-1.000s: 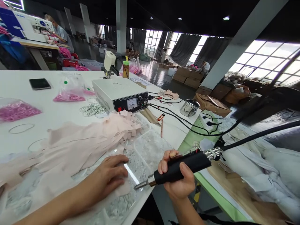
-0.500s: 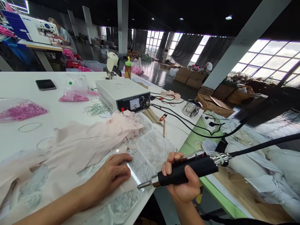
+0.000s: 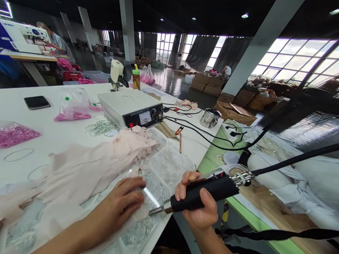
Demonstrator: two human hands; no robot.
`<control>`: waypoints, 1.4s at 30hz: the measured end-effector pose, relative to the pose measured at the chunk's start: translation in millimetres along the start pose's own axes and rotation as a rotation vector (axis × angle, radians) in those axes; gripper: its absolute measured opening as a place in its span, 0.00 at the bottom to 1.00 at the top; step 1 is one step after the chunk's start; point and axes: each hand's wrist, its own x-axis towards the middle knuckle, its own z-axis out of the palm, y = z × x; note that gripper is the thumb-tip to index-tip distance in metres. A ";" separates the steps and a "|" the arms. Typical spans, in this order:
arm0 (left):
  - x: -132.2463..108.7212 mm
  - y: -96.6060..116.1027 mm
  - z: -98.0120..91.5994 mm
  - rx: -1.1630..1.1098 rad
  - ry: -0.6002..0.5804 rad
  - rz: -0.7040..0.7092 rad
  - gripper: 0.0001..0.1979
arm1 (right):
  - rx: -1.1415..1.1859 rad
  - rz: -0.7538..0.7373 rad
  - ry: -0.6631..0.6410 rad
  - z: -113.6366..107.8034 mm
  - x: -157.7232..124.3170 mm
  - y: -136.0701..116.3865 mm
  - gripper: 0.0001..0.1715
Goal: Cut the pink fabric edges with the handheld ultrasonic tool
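My left hand [image 3: 120, 204] lies flat, fingers stretched, on a pale pink fabric strip [image 3: 87, 169] over a clear glass sheet [image 3: 172, 165] at the table's near edge. My right hand [image 3: 197, 204] grips a black handheld welding tool [image 3: 203, 193]; its metal tip [image 3: 155, 211] points left, just beside the left fingertips. A black cable [image 3: 293, 160] runs from the tool's rear to the right. A heap of pink fabric strips spreads toward the white control box [image 3: 129, 106].
On the white table [image 3: 53, 130] lie a phone [image 3: 37, 102], bags of pink rings [image 3: 72, 111], loose white rings [image 3: 100, 127], a metal cup [image 3: 209, 118], small snips [image 3: 178, 130] and black wires. White cloth is piled at right. A person sits at a sewing machine at far left.
The view has shifted a little. My right hand with the tool has drifted slightly left and down toward the left fingertips. The left hand stays pressed on the fabric.
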 end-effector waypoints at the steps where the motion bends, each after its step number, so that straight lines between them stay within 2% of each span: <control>1: 0.1 1.5 -3.1 -0.009 -0.016 0.042 0.11 | -0.002 0.000 -0.002 0.2 -0.5 -0.3 0.12; 4: 2.5 6.8 -13.1 -0.049 -0.116 0.209 0.16 | -0.029 -0.011 -0.008 1.2 -1.0 -2.0 0.13; 6: 5.2 9.6 -18.9 -0.056 -0.185 0.273 0.20 | -0.045 -0.016 -0.009 2.0 -0.9 -3.0 0.13; 16: 12.2 16.2 -32.4 0.081 -0.317 0.328 0.17 | -0.072 0.000 -0.035 3.0 -2.1 -6.0 0.13; 29: 12.3 16.0 -34.0 0.161 -0.317 0.388 0.17 | -0.065 0.007 -0.043 7.5 -3.2 -9.2 0.13; 35: 13.2 15.7 -31.1 0.160 -0.239 0.432 0.18 | -0.088 0.029 -0.053 9.6 -2.7 -11.7 0.13; 42: 10.0 13.9 -28.5 0.162 -0.214 0.445 0.17 | -0.058 0.040 -0.095 9.2 -5.4 -12.3 0.12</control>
